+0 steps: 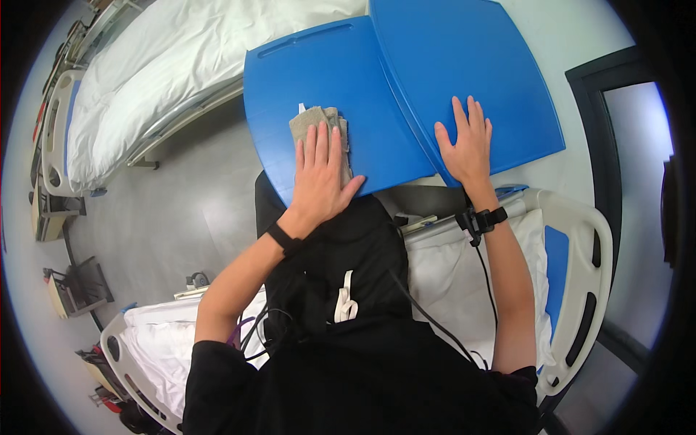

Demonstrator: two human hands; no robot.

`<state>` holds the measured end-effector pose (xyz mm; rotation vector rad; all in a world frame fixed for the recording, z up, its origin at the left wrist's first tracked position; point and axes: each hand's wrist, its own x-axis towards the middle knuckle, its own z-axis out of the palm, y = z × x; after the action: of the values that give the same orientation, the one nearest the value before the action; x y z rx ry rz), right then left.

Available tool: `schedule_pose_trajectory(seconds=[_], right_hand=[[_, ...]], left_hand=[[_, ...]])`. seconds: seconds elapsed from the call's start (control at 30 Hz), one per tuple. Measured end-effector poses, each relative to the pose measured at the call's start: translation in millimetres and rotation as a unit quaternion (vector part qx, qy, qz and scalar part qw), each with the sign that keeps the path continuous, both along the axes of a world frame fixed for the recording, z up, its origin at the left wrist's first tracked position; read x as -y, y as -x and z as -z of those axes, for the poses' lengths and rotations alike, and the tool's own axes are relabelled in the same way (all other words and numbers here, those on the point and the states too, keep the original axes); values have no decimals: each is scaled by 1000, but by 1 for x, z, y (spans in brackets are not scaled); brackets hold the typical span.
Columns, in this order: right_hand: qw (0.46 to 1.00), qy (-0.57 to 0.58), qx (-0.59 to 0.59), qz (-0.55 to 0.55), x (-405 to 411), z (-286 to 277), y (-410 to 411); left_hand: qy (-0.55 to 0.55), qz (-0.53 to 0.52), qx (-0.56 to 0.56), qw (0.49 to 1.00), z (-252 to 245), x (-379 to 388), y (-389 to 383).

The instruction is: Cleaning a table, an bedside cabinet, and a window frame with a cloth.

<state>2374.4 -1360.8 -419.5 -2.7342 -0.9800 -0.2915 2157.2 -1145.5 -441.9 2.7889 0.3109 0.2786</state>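
Note:
My left hand (pixel 321 176) lies flat over a folded grey-beige cloth (pixel 312 117), holding it down against the left blue panel (pixel 348 70). A small white tag sticks out from the far edge of the cloth. The thumb reaches past the cloth's right side, and the palm hides its near end. My right hand (pixel 467 144) is spread with nothing in it, over the near edge of the right blue panel (pixel 462 49). A raised ridge (pixel 399 92) runs between the two panels. The left panel has a long slot-like recess (pixel 305 41) near its far edge.
A bed with white bedding (pixel 163 76) stands beyond, at the left. Behind me is another bed, with a cream-and-blue end board (pixel 584 288) to my right. A dark door frame (pixel 603 81) rises at the right. Black cables (pixel 435 321) hang near my right arm.

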Motion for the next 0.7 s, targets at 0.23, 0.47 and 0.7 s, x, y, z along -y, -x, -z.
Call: schedule_pose_trajectory(seconds=[0.23,0.47,0.7], right_hand=[[999,42,3,-3,3,-1,1],[1000,27,3,0,1,-6,2],[1000,7,9,0,2,-2,1]], left_hand=[[38,180,-58,981,-16,-9,20],[25,122,-63,990,-5,-73,-8],[44,141,-60,987,-9,-63,8]])
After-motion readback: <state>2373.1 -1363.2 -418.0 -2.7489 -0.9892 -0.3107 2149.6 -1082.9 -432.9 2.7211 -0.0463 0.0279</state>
